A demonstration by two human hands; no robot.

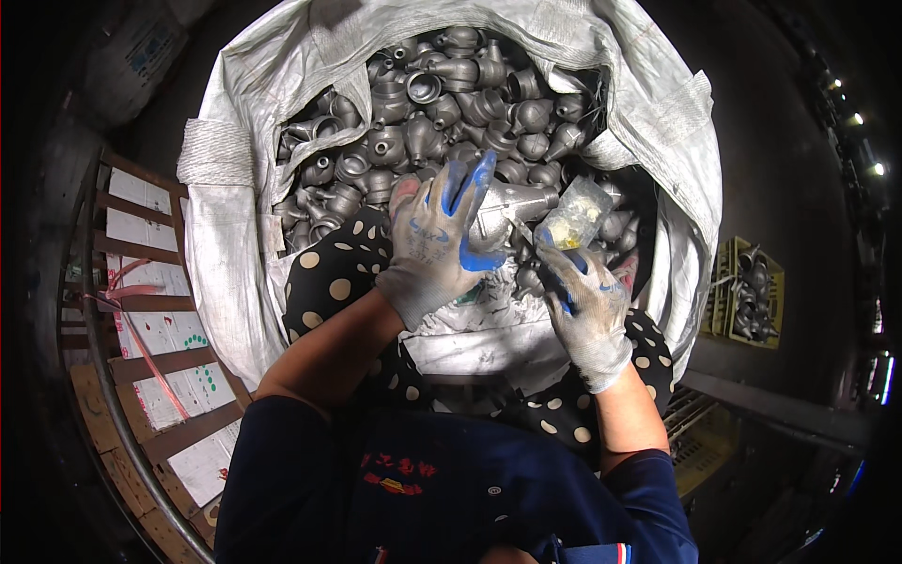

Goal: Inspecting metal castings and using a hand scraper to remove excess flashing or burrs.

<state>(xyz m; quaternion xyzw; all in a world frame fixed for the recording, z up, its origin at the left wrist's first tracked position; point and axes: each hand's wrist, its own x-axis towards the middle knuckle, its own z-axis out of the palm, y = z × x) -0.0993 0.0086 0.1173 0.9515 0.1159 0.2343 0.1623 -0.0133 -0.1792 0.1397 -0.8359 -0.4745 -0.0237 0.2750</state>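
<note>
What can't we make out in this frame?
All head view:
- Large metal fitting, underside: turned away from the camera.
- Left hand, palm contact: hidden by the hand's own back.
- Right hand, fingertip contact with the pale block: hidden by hand and block.
- White sack, deeper contents: buried under top pieces.
- Yellow crate, exact contents: small, dim.

Dim surroundings; a dark floor at right, a yellow plastic lattice crate beside it; small bright lights dotting the far right; at left, a brown slatted rack with white panels, pink twine and a metal tube.
</note>
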